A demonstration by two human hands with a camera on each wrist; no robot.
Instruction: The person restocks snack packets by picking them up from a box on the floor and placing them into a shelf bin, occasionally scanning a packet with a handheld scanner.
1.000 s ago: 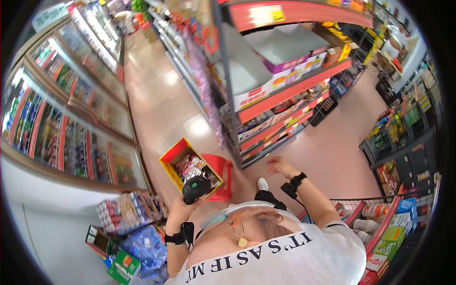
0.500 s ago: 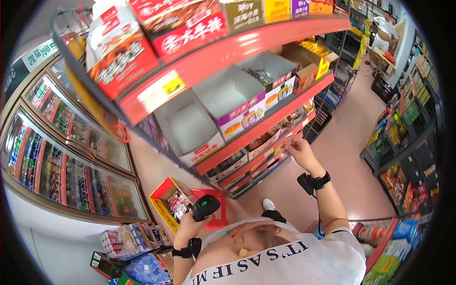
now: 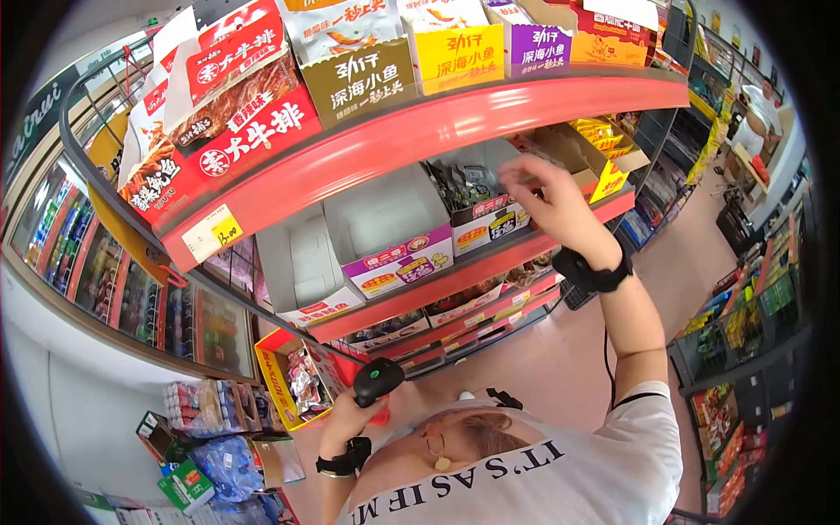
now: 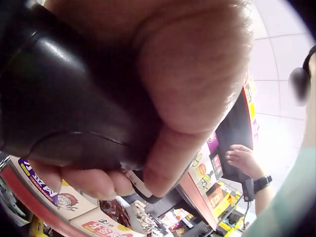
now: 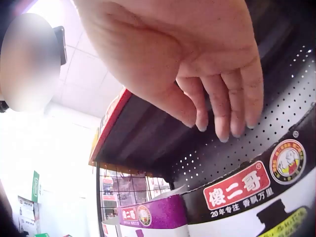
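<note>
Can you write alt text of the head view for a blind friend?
A person's right hand hovers at a carton of dark packets on a red-edged shop shelf; the left hand grips a black handheld device. Colourful snack boxes line the upper shelf.

The handheld device (image 3: 378, 381) at near left looks smooth, faintly glossy plastic, the shelf edge (image 3: 420, 131) glossy, the purple-fronted box (image 3: 381, 214) matt cardboard inside, and the near shirt (image 3: 612, 446) matt cloth.

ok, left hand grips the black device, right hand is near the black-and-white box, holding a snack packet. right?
One error: the right hand isn't holding a snack packet; it's empty, fingers loosely bent, as the right wrist view shows. The rest stands: it's near the black-and-white box, and the left hand grips the black device.
</note>
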